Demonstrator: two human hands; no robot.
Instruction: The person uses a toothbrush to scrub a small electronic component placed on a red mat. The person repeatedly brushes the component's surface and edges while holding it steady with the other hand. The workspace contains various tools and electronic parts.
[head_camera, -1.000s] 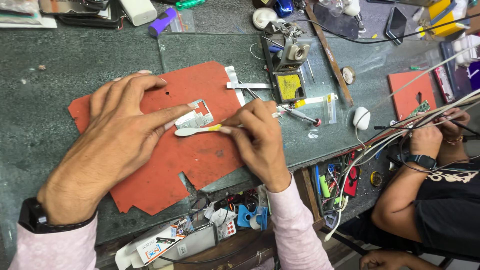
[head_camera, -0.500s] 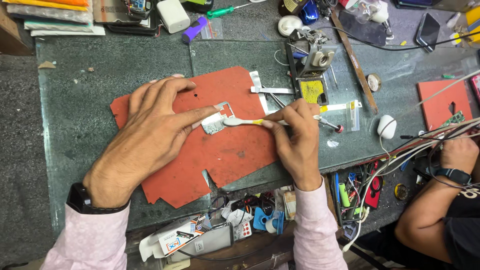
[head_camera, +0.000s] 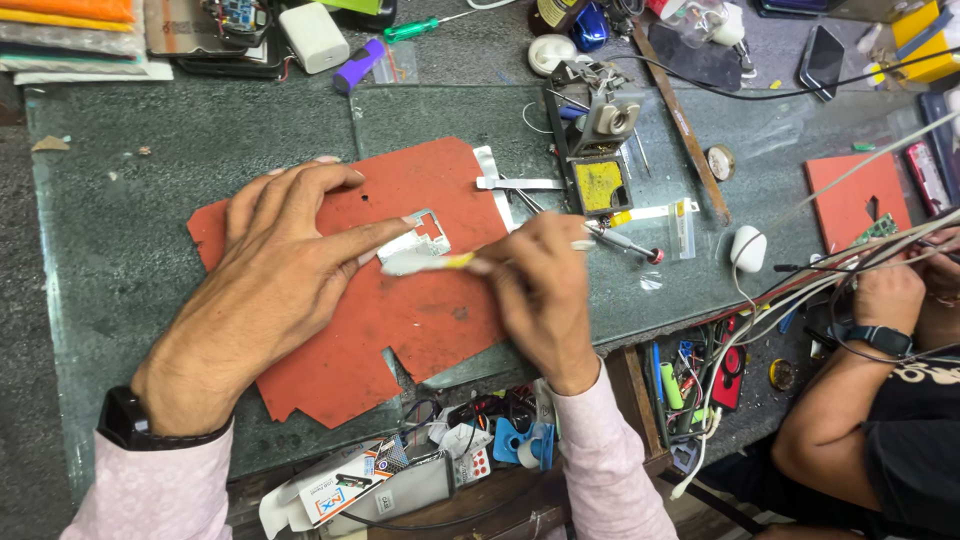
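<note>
While the left hand (head_camera: 275, 275) pins a metal frame (head_camera: 418, 240), the right hand (head_camera: 540, 295) grips a brush (head_camera: 425, 262).

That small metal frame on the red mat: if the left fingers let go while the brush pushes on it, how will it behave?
The small metal frame looks thin and mostly cut-out, so probably very light and easily bent. Lying flat on the red mat, it should slide rather than roll or tip. The left hand pins it with a fingertip while the right hand works the brush, suggesting it shifts readily.
</note>
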